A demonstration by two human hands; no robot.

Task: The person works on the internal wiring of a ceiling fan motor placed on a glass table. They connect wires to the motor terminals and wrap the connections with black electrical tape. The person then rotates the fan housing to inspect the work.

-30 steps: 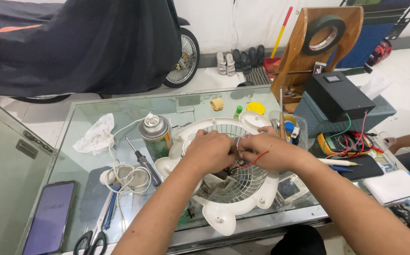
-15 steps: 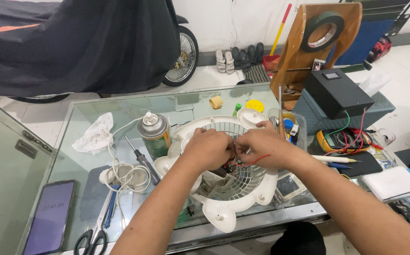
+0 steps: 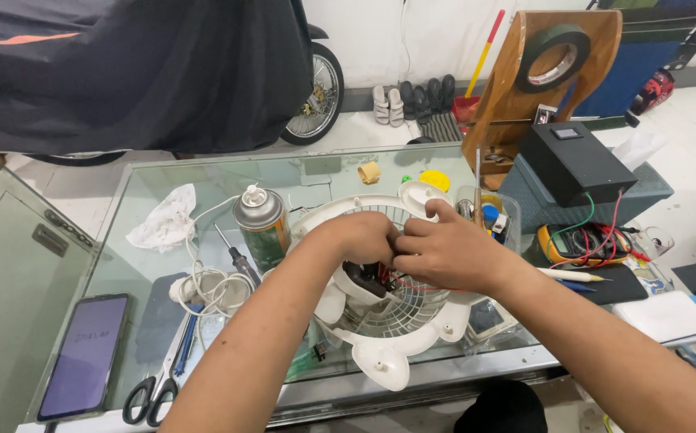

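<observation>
A white round fan housing (image 3: 400, 337) with a grille lies on the glass table (image 3: 204, 180). Both my hands meet over its middle. My left hand (image 3: 356, 239) and my right hand (image 3: 444, 252) pinch at red wires and a dark part (image 3: 368, 279) in the housing's centre. The fingertips touch each other, and what exactly each one grips is hidden under the fingers.
A spray can (image 3: 260, 223), screwdriver (image 3: 236, 256), white cable coil (image 3: 204, 289), crumpled cloth (image 3: 163, 220), scissors (image 3: 151, 393) and phone (image 3: 83, 357) lie to the left. A multimeter (image 3: 580, 240), black box (image 3: 572, 160) and clear cup of small parts (image 3: 488, 212) stand to the right. A covered motorbike (image 3: 123, 72) is behind.
My hands have drawn closer together over the fan's centre. The right hand shifted slightly left and now overlaps the left fingertips.
</observation>
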